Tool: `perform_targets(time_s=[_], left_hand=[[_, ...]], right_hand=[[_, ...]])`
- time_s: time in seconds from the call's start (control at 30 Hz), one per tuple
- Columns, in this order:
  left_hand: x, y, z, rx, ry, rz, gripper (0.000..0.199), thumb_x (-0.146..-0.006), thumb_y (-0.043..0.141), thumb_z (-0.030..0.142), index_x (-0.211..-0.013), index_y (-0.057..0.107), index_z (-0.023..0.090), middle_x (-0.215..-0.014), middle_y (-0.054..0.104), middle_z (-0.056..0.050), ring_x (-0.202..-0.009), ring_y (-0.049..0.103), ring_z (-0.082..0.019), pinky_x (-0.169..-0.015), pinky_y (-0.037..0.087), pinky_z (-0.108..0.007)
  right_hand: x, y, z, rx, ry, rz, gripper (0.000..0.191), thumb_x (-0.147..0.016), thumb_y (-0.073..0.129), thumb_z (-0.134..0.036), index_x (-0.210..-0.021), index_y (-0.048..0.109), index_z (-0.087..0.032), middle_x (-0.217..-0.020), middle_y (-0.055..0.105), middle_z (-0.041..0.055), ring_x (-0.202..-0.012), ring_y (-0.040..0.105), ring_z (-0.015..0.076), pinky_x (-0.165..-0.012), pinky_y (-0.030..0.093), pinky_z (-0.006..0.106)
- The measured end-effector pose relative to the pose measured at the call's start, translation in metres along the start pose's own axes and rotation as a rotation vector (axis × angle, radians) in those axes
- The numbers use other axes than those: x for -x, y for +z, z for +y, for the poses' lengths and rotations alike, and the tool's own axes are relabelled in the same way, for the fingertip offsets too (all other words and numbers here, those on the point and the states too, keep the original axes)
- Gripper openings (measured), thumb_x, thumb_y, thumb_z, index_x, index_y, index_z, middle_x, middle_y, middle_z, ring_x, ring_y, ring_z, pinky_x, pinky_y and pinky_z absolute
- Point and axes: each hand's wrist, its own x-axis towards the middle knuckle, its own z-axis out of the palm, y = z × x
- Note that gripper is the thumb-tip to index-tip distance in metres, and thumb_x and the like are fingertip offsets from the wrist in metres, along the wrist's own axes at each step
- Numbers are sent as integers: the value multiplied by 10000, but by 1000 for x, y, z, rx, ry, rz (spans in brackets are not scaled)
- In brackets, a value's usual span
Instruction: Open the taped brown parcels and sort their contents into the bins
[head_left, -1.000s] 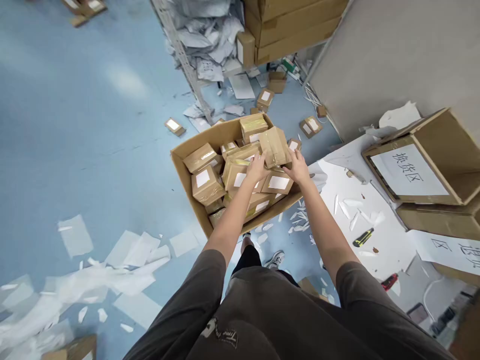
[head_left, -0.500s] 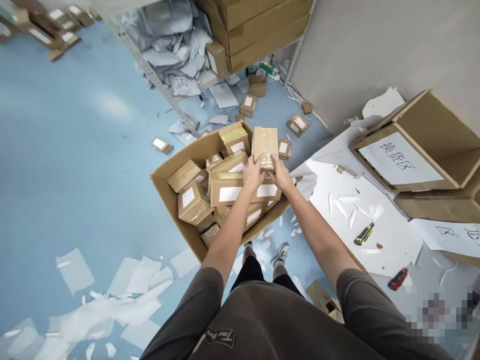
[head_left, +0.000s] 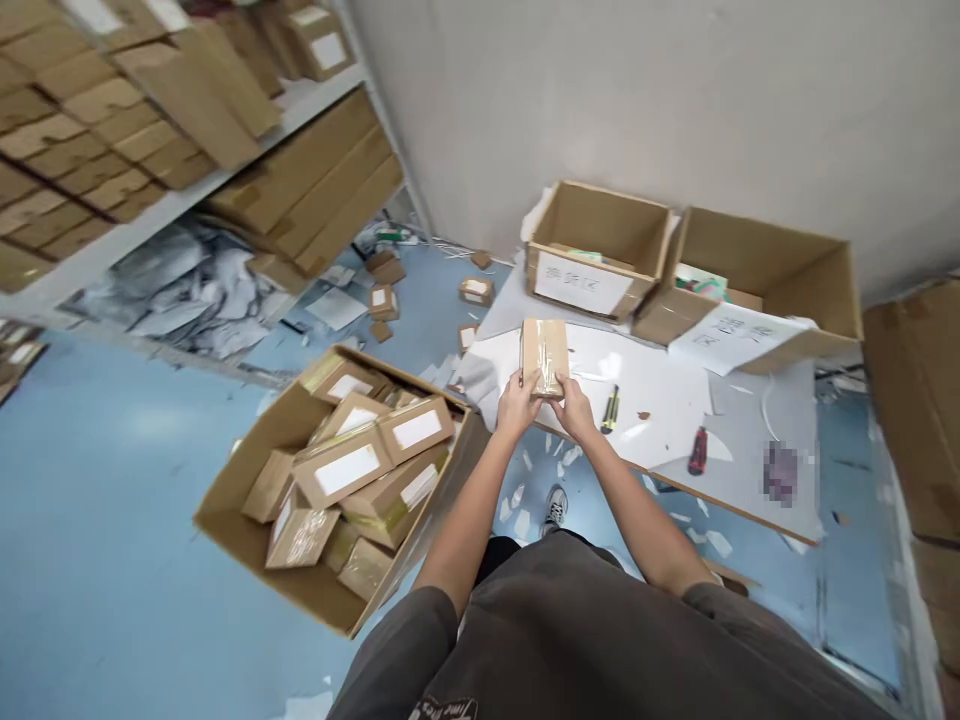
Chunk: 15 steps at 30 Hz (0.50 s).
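A small taped cardboard box (head_left: 545, 352) is held between my two hands, over the near edge of the white-topped table (head_left: 660, 440). My left hand (head_left: 517, 402) grips its lower left corner, and my right hand (head_left: 574, 408) has hold of the lower right corner. Clear tape shines along the box's top. To the left, a large open carton (head_left: 259, 555) holds several small labelled boxes (head_left: 346, 468). On the table, right of my hands, lie a yellow-and-black utility knife (head_left: 611, 408) and a red-and-black one (head_left: 698, 451).
Two open cartons with handwritten paper signs, a left one (head_left: 581, 285) and a right one (head_left: 802, 265), stand at the table's back by the wall. A shelf rack (head_left: 300, 115) full of boxes is at upper left. Paper scraps (head_left: 521, 522) litter the blue floor.
My view and body have turned right, from the large carton toward the table. The small box has travelled along in both hands, from above the carton to the table's edge.
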Motion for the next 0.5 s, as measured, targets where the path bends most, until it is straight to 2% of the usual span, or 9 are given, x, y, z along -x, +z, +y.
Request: perform_targets(time_s=[0.1, 0.17, 0.23, 0.3, 0.37, 0.5], left_hand=[[-19, 64, 28, 13, 31, -107, 701, -948, 797, 212, -1611, 582, 286, -1622, 513, -164, -1415, 623, -341, -1159, 566, -443], [-24, 99, 33, 14, 6, -191, 705, -960, 777, 199, -1626, 559, 274, -1661, 475, -176, -1458, 600, -354, -1171, 560, -455], [-23, 125, 28, 12, -30, -308, 726, -976, 745, 180, -1657, 517, 279, -1677, 458, -183, -1453, 612, -359, -1159, 569, -464], [-19, 141, 19, 6, -50, -425, 752, -991, 701, 151, -1691, 469, 298, -1674, 463, -179, -1413, 647, -346, -1139, 581, -460], [-14, 149, 10, 10, -49, -494, 769, -1013, 644, 129, -1722, 418, 322, -1673, 470, -168, -1383, 670, -325, -1132, 583, -450], [-14, 152, -6, 57, -22, -519, 740, -1047, 571, 146, -1741, 385, 324, -1719, 429, -173, -1418, 649, -332, -1137, 579, -474]], right_hand=[[23, -15, 57, -21, 132, 1, 750, -951, 629, -181, -1673, 425, -204, -1473, 609, 194, -1375, 631, 360, -1145, 564, 541], [36, -12, 84, -43, 201, -38, 806, -936, 621, -147, -1705, 387, -206, -1539, 571, 192, -1431, 598, 339, -1193, 531, 518], [47, -4, 102, -50, 287, -109, 861, -927, 629, -131, -1736, 348, -205, -1574, 544, 197, -1440, 593, 333, -1207, 519, 509], [57, 4, 113, -43, 372, -181, 910, -934, 646, -137, -1770, 297, -225, -1569, 544, 198, -1404, 620, 339, -1189, 531, 512], [64, 8, 118, -36, 423, -216, 934, -958, 649, -150, -1793, 249, -268, -1586, 527, 191, -1381, 636, 341, -1174, 540, 508], [66, 7, 121, -26, 465, -195, 925, -989, 648, -169, -1800, 234, -326, -1707, 412, 185, -1385, 636, 347, -1148, 563, 499]])
